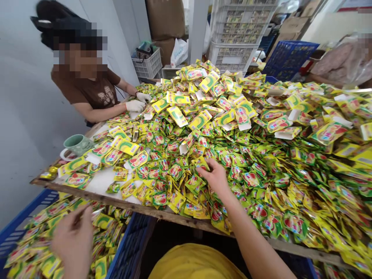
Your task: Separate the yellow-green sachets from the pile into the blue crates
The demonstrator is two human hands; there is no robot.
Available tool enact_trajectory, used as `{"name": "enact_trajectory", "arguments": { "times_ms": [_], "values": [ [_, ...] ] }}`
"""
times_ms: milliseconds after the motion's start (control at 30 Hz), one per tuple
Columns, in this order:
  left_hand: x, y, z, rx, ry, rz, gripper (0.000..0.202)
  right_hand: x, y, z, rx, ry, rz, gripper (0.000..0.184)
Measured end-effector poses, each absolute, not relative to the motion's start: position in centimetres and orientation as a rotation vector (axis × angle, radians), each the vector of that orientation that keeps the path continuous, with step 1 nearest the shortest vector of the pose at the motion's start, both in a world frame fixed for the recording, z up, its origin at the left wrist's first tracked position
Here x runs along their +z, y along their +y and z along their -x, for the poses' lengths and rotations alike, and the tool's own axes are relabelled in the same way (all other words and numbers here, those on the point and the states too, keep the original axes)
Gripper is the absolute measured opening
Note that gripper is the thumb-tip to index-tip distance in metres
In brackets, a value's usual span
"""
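My right hand (215, 176) reaches into a heap of small green-and-yellow packets with a watermelon picture. Its thumb and fingers are closed on one packet (200, 163) at the top of the layer. My left hand (74, 236) is low on the left, over a blue crate (122, 248) full of yellow boxes and packets. Motion smears its curled fingers, and I cannot make out anything in them. Yellow-and-green boxes (177, 116), some with open white flaps, lie on the heap. More boxes (124, 145) lie on the table's left part.
A green mug (78, 145) stands near the table's (100, 182) left corner. Across the heap, a co-worker's gloved hands (136, 104) rest among packets. White crates (232, 56) are stacked behind, beside a tilted blue crate (287, 60). Another person (340, 62) sits at far right.
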State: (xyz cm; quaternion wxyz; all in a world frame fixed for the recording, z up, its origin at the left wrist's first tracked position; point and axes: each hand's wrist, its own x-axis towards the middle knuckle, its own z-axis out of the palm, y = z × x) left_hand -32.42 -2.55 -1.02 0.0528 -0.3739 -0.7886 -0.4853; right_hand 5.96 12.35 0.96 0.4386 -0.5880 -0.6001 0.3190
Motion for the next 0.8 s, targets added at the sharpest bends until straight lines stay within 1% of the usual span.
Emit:
{"name": "enact_trajectory", "arguments": {
  "times_ms": [33, 133, 233, 300, 333, 433, 500, 567, 633, 667, 733, 767, 800],
  "values": [
    [-0.2, -1.0, 29.0, -1.586, -2.429, 1.194, 0.024, 1.3, 12.1, -6.7, 0.895, -1.409, 1.432, 0.028],
    [2.8, 4.5, 18.4, -1.966, -2.475, 1.857, 0.024, 2.9, 11.1, -8.8, 1.167, -1.164, 1.314, 0.031],
    [5.2, 8.5, 10.4, -2.124, -2.306, 2.494, 0.025, 4.4, 9.8, -10.0, 1.284, -1.193, 1.264, 0.029],
    [5.5, 9.8, 7.2, -2.153, -2.297, 2.745, 0.02, 4.9, 9.1, -10.4, 1.313, -1.209, 1.269, 0.032],
    [5.2, 10.0, 6.3, -2.166, -2.358, 2.795, 0.02, 4.9, 8.7, -10.5, 1.281, -1.188, 1.29, 0.035],
    [3.9, 9.9, 5.5, -2.221, -2.62, 2.679, 0.032, 4.4, 8.1, -10.7, 1.095, -1.11, 1.366, 0.045],
    [3.1, 9.5, 5.9, -2.186, -2.645, 2.63, 0.036, 4.1, 8.0, -10.7, 1.051, -1.174, 1.382, 0.043],
    [2.7, 9.0, 6.2, -2.106, -2.556, 2.714, 0.039, 3.9, 8.1, -10.7, 1.057, -1.298, 1.386, 0.036],
    [2.8, 8.6, 6.3, -2.058, -2.482, 2.811, 0.037, 3.9, 8.3, -10.5, 1.019, -1.409, 1.387, 0.033],
    [2.9, 8.3, 6.3, -2.091, -2.461, 2.821, 0.033, 3.9, 8.4, -10.3, 0.968, -1.437, 1.388, 0.035],
    [3.2, 7.9, 6.0, -2.266, -2.432, 2.76, 0.024, 3.9, 8.3, -9.8, 0.895, -1.426, 1.382, 0.045],
    [3.3, 7.7, 5.8, -2.388, -2.423, 2.682, 0.022, 3.9, 8.2, -9.5, 0.918, -1.399, 1.375, 0.047],
    [3.3, 7.6, 5.7, -2.475, -2.402, 2.623, 0.021, 3.9, 8.0, -9.2, 0.981, -1.36, 1.367, 0.044]
  ]
}}
